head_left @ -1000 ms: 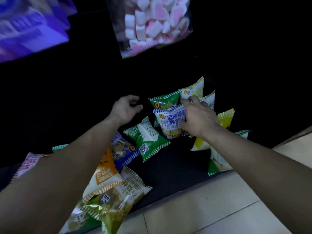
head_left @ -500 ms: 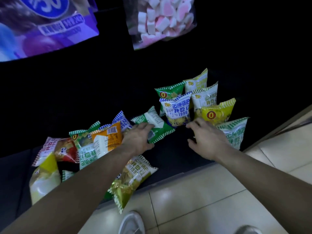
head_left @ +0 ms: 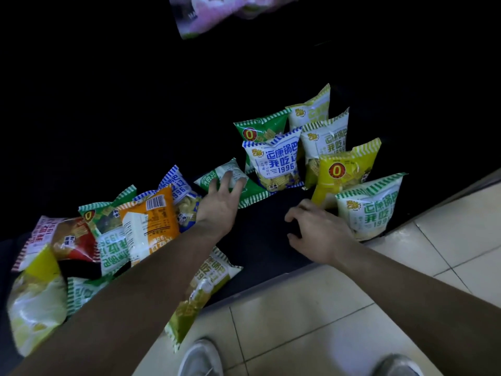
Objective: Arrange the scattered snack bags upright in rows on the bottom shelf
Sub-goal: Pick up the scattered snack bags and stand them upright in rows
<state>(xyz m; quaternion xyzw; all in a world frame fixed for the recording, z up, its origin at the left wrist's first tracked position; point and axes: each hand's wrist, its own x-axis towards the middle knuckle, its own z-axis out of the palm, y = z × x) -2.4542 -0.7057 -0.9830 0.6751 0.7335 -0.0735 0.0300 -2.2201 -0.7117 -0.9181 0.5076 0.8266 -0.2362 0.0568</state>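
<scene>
Snack bags [head_left: 273,161] sit on the dark bottom shelf [head_left: 260,248], and I count them in two groups. Six stand upright in two short lines, just beyond my right hand [head_left: 320,234] and to its right. The nearest to it are a yellow bag [head_left: 344,172] and a green-and-white bag [head_left: 371,207]. The others lie flat in a loose heap around and behind my left hand [head_left: 219,207]. I count about eight, but my left forearm covers some, so this number is not sure. All are small puffed pillow bags with striped edges at top and bottom, in green, blue, yellow, orange and red, and several have large printed characters and "1996". My left hand is spread wide with straight fingers, and its fingertips [head_left: 230,177] rest on a flat green bag [head_left: 252,195] that lies back side up; it grasps nothing. An orange bag [head_left: 151,221] with a barcode lies just left of its wrist. My right hand hangs over bare shelf with fingers loosely bent and nothing in them; whether it touches the green-and-white bag I cannot tell. Nearer to me than both hands I see pale floor tiles [head_left: 298,308] and two shoes [head_left: 200,359]. One blurred pink packet [head_left: 217,17] hangs far above.
</scene>
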